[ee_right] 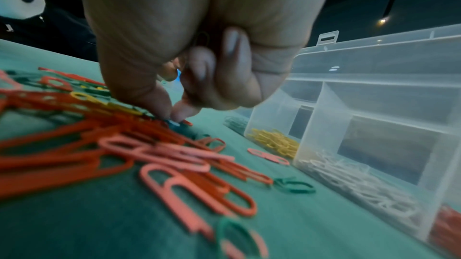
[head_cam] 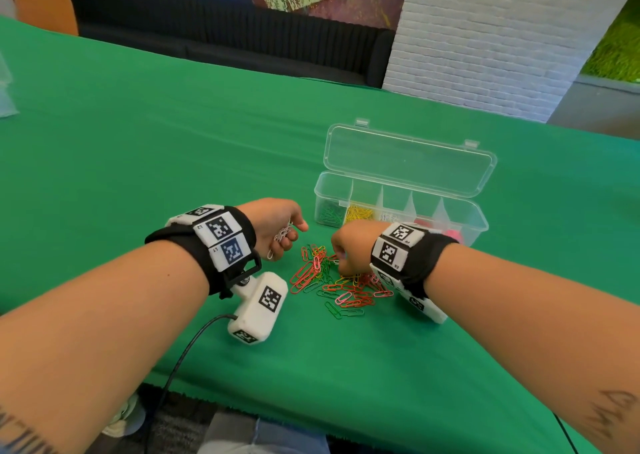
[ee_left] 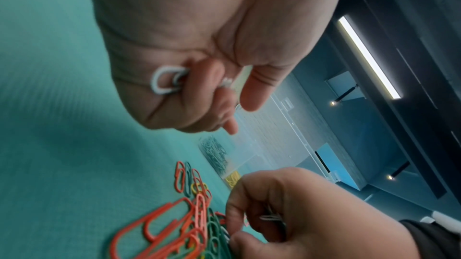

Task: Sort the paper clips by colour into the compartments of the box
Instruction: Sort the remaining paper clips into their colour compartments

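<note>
A: What is each hand doing?

B: The left hand (head_cam: pixel 277 227), centre of the head view, is curled round a bunch of white clips (head_cam: pixel 282 235). The right hand (head_cam: pixel 349 247) pinches thumb and forefinger down into the mixed pile (head_cam: pixel 337 282) on the green cloth (head_cam: pixel 138 142); a clip or two seems tucked in its palm.

A: And the box (head_cam: pixel 401 208)?

B: Open, just right of centre, behind the pile. Green, yellow, white and red are already in their compartments.

A: Advice?

B: Probably lift one clip clear so its neighbours don't snag, and empty the full left hand into the white compartment.
</note>
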### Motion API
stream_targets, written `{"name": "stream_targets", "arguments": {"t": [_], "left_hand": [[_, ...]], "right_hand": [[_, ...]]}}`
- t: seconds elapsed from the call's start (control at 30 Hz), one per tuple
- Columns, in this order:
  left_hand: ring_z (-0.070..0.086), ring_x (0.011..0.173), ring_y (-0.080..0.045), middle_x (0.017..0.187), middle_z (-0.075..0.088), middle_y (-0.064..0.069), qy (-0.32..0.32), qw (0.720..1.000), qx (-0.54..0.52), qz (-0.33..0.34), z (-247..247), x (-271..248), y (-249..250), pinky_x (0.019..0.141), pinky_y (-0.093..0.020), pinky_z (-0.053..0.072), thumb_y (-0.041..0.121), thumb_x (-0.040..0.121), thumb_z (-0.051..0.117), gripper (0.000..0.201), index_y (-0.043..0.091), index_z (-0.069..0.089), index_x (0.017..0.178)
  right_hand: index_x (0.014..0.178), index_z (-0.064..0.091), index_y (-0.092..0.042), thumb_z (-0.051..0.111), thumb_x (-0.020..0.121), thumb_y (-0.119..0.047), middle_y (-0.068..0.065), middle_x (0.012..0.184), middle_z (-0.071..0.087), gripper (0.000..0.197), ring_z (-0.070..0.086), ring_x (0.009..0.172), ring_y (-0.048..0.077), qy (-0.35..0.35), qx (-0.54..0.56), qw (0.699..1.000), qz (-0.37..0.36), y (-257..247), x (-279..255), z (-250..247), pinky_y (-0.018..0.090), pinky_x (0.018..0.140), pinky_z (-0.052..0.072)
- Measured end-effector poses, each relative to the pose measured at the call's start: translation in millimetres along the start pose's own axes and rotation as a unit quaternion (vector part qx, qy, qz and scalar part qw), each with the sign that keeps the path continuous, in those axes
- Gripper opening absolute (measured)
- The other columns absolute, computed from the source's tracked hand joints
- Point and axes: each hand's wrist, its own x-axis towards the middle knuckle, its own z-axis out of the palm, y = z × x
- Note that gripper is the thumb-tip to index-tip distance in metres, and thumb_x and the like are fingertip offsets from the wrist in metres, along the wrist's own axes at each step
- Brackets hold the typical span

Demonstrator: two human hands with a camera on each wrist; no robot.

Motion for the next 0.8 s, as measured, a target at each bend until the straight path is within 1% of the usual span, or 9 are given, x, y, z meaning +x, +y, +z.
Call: {"name": "stream_targets", "arguments": {"t": [0.07, 0.13, 0.27, 0.4, 0.5, 0.6, 0.67, 0.73, 0.8], "left_hand": [[0.027, 0.048, -0.009, 0.060, 0.032, 0.001, 0.003, 1.000, -0.005, -0.002, 1.1, -1.5, 0.1, 0.038, -0.016, 0.019, 0.012, 0.092, 0.037, 0.012, 0.013, 0.046, 0.084], [0.028, 0.049, -0.010, 0.060, 0.033, 0.001, 0.004, 1.000, -0.011, 0.002, 1.1, -3.1, -0.4, 0.040, -0.017, 0.021, 0.011, 0.091, 0.036, 0.012, 0.013, 0.047, 0.085], [0.028, 0.051, -0.010, 0.062, 0.033, 0.000, -0.002, 1.000, -0.029, -0.001, 1.0, -2.4, -1.0, 0.047, -0.019, 0.021, 0.013, 0.092, 0.034, 0.015, 0.011, 0.048, 0.085], [0.028, 0.051, -0.010, 0.062, 0.032, 0.000, -0.002, 0.999, -0.037, -0.022, 0.6, -1.1, -0.3, 0.043, -0.018, 0.023, 0.015, 0.092, 0.032, 0.018, 0.011, 0.047, 0.084], [0.028, 0.050, -0.010, 0.062, 0.033, 0.000, -0.001, 0.999, -0.038, -0.033, 0.7, -0.2, 0.4, 0.038, -0.016, 0.025, 0.015, 0.092, 0.031, 0.018, 0.011, 0.047, 0.083], [0.028, 0.050, -0.009, 0.062, 0.033, 0.000, -0.008, 0.998, -0.046, -0.033, 3.7, 1.5, 3.0, 0.038, -0.015, 0.025, 0.016, 0.092, 0.031, 0.019, 0.011, 0.047, 0.082], [0.028, 0.050, -0.009, 0.062, 0.034, 0.000, -0.016, 0.998, -0.053, -0.028, 7.3, 3.3, 7.1, 0.039, -0.015, 0.025, 0.018, 0.092, 0.031, 0.021, 0.011, 0.047, 0.081], [0.028, 0.049, -0.010, 0.061, 0.034, 0.000, -0.028, 0.998, -0.059, -0.023, 11.9, 4.9, 13.1, 0.039, -0.014, 0.026, 0.021, 0.093, 0.031, 0.022, 0.011, 0.046, 0.080], [0.028, 0.049, -0.009, 0.061, 0.034, -0.001, -0.034, 0.998, -0.054, -0.018, 17.1, 6.7, 21.5, 0.039, -0.012, 0.026, 0.023, 0.094, 0.031, 0.024, 0.011, 0.046, 0.079]], "right_hand": [[0.087, 0.060, -0.010, 0.056, 0.086, -0.023, 0.002, 0.080, 0.054, 0.014, 0.051, 0.073, 0.018, -0.009, 0.038, 0.999, 0.007, 2.7, 2.3, 0.2, 0.027, 0.069, 0.049], [0.082, 0.057, -0.013, 0.058, 0.084, -0.022, 0.001, 0.078, 0.054, 0.009, 0.051, 0.072, 0.017, -0.020, 0.081, 0.996, 0.013, 5.3, 1.8, 1.4, 0.025, 0.067, 0.048], [0.064, 0.043, -0.017, 0.054, 0.086, -0.021, -0.002, 0.064, 0.042, 0.025, 0.041, 0.061, 0.014, -0.027, 0.126, 0.991, 0.033, 8.5, -2.6, 5.2, 0.021, 0.056, 0.038], [0.064, 0.039, -0.018, 0.042, 0.093, -0.019, -0.002, 0.065, 0.040, 0.029, 0.040, 0.057, 0.010, 0.002, 0.233, 0.970, 0.066, 14.6, -11.7, -2.6, 0.020, 0.054, 0.037], [0.070, 0.041, -0.016, 0.040, 0.092, -0.008, -0.001, 0.061, 0.042, 0.023, 0.038, 0.050, 0.012, 0.007, 0.415, 0.903, 0.109, 27.1, -16.4, -2.4, 0.021, 0.046, 0.035], [0.073, 0.039, -0.013, 0.040, 0.086, 0.003, 0.005, 0.056, 0.042, 0.020, 0.034, 0.045, 0.015, 0.003, 0.546, 0.831, 0.106, 40.9, -18.9, 2.7, 0.021, 0.041, 0.028], [0.073, 0.039, -0.012, 0.038, 0.085, 0.007, 0.007, 0.055, 0.040, 0.023, 0.033, 0.041, 0.015, 0.021, 0.622, 0.777, 0.096, 45.8, -20.5, 4.4, 0.017, 0.037, 0.027], [0.074, 0.042, -0.010, 0.035, 0.088, 0.008, 0.005, 0.055, 0.040, 0.024, 0.034, 0.034, 0.009, 0.040, 0.687, 0.720, 0.088, 50.1, -22.4, 3.0, 0.012, 0.032, 0.026], [0.075, 0.044, -0.008, 0.035, 0.090, 0.007, 0.004, 0.058, 0.039, 0.023, 0.034, 0.033, 0.006, 0.053, 0.710, 0.696, 0.087, 54.8, -24.8, -2.7, 0.011, 0.030, 0.025]]}}
